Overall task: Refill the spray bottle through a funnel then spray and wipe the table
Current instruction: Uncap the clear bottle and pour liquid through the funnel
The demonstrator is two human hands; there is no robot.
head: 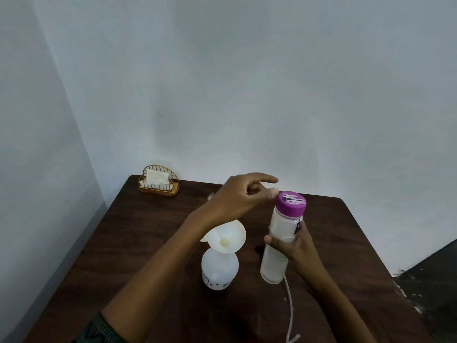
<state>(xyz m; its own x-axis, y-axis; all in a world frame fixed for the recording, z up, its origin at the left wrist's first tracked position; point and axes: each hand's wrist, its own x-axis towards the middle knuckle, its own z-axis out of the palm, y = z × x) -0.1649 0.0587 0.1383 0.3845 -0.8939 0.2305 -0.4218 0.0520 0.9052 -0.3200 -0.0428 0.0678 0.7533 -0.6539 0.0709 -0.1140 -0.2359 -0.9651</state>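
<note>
A white translucent spray bottle (219,268) stands uncapped on the dark wooden table (148,243), with a white funnel (227,237) seated in its neck. Just right of it, my right hand (294,243) grips the middle of a tall frosted refill bottle (274,266) that is tilted slightly. Its purple cap (291,203) is on. My left hand (243,196) hovers beside that cap, with the forefinger stretched out above it and the thumb tip at the cap's edge; it holds nothing.
A thin clear dip tube (290,308) lies on the table near the front right. A gold wire holder with white napkins (159,180) sits at the back left corner, against the wall. Dark floor shows past the right edge.
</note>
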